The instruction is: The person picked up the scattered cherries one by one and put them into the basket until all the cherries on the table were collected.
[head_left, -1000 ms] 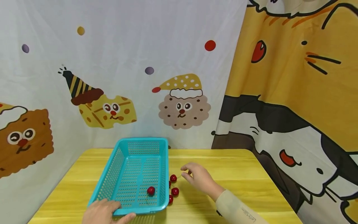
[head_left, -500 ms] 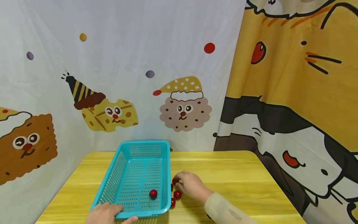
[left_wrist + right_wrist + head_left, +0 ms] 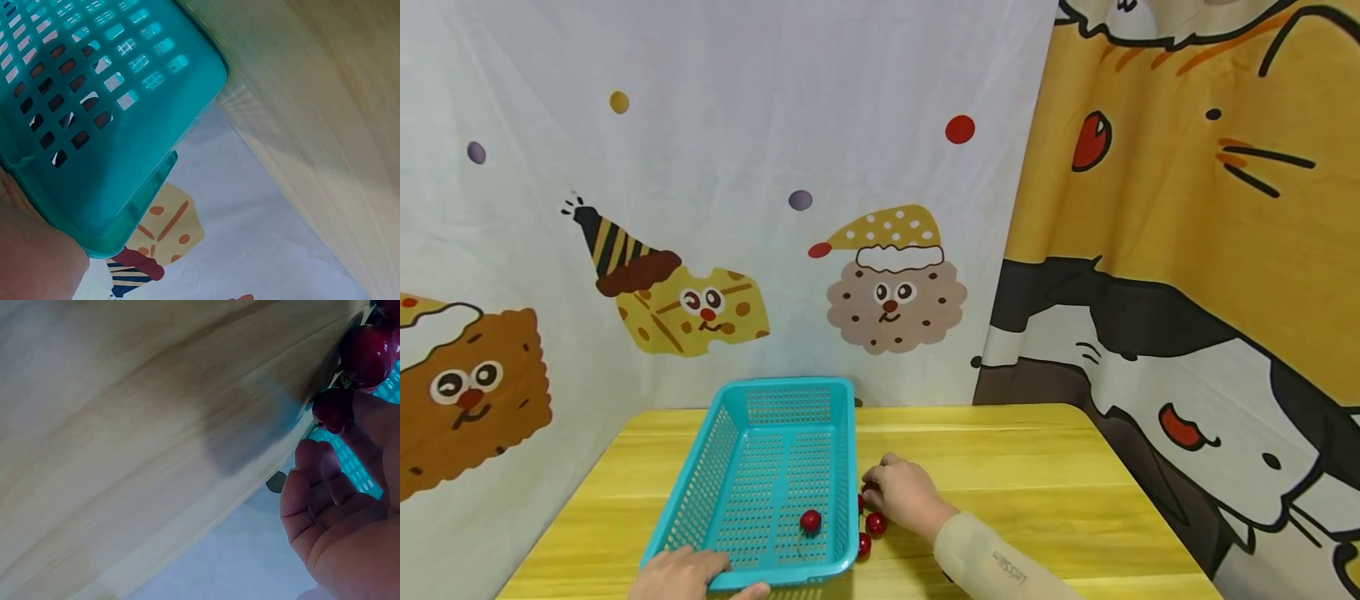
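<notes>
A turquoise plastic basket (image 3: 797, 575) with perforated walls stands on the table, a single red cherry (image 3: 810, 522) lying inside near its front right. My left hand (image 3: 679, 575) grips the basket's front left corner, fingers over the rim. In the left wrist view the basket's wall (image 3: 125, 156) fills the upper left. Just outside the basket's right side, my right hand (image 3: 904, 493) pinches a cherry (image 3: 333, 410) at thumb and finger; the fingers mostly cover it in the head view. Closer to me lie more loose cherries, including one (image 3: 876, 523) and another (image 3: 864, 546) against the basket.
The yellow wood-grain table (image 3: 1000, 475) extends right of the basket. Behind it hangs a pale cloth (image 3: 737, 150) printed with cartoon snacks. A cartoon cat curtain (image 3: 1150, 233) hangs at the right.
My right hand has moved left and down from the open table onto the farthest loose cherry and taken hold of it. The left hand keeps its grip on the basket. The head view has shifted slightly.
</notes>
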Demonstrator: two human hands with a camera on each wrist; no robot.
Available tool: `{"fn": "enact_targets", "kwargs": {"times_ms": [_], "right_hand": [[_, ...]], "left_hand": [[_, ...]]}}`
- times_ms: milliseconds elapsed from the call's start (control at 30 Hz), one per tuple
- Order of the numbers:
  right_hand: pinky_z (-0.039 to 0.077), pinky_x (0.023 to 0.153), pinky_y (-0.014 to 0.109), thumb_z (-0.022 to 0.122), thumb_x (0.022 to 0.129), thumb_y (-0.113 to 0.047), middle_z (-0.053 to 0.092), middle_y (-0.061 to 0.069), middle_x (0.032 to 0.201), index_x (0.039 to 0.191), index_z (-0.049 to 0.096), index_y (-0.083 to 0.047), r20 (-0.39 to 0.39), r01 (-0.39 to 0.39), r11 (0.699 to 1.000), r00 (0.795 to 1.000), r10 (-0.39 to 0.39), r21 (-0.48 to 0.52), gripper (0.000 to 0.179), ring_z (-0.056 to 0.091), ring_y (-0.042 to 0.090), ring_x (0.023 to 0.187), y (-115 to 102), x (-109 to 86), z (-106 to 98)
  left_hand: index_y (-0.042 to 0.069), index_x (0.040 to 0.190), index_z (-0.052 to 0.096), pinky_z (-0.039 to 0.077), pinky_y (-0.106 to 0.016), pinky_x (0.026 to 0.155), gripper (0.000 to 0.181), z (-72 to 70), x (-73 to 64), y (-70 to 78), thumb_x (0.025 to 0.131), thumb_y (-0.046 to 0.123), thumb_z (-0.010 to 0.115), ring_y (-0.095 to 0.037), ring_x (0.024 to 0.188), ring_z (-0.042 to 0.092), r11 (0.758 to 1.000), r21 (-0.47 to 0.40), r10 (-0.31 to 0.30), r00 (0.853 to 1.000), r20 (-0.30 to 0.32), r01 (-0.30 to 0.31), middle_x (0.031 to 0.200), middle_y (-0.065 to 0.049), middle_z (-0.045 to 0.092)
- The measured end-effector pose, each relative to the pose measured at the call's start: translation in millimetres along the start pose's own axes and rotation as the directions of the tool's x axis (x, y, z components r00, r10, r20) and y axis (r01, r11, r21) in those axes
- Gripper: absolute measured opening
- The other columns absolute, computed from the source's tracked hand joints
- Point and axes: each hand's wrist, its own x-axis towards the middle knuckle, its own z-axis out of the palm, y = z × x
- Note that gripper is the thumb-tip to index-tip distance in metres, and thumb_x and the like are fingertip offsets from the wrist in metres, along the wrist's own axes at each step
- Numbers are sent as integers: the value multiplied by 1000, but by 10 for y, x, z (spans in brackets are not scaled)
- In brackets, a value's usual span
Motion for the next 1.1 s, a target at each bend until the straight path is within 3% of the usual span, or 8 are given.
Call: {"fn": "enact_targets", "kwargs": {"times_ms": [400, 733, 933, 1100], "right_hand": [[59, 74, 29, 81, 96, -19, 68, -3, 91, 105, 82, -14, 53, -77, 996, 996, 74, 48, 9, 63, 8, 78, 84, -69, -60], [63, 80, 32, 77, 97, -12, 75, 2, 100, 108, 83, -12, 43, -33, 999, 999, 33, -10, 13, 73, 15, 90, 86, -95, -50], [62, 77, 32, 80, 95, -13, 75, -1, 94, 100, 83, -13, 43, -39, 998, 998, 41, -39, 6, 73, 14, 86, 89, -120, -71], [61, 76, 31, 82, 92, -12, 72, -3, 91, 97, 83, -14, 42, -45, 998, 998, 47, -42, 5, 70, 12, 82, 114, -136, -45]], "left_hand": [[38, 63, 52, 27, -24, 59, 52, -8, -5, -13, 77, 83, 74, -3, 55, 29, 1000, -7, 29, 999, -31, -29, 56, 18, 34], [39, 67, 58, 31, -25, 60, 48, 2, -7, -18, 78, 84, 73, -3, 56, 32, 1000, -8, 9, 1000, 5, -9, 59, 19, 40], [39, 65, 54, 29, -25, 59, 51, -7, -10, -3, 77, 84, 73, -3, 55, 30, 999, -8, 30, 999, -41, -31, 58, 18, 36], [37, 67, 59, 32, -26, 59, 50, -20, -5, -10, 77, 84, 74, -2, 56, 34, 1000, 0, 28, 999, -23, -28, 59, 18, 42]]}}
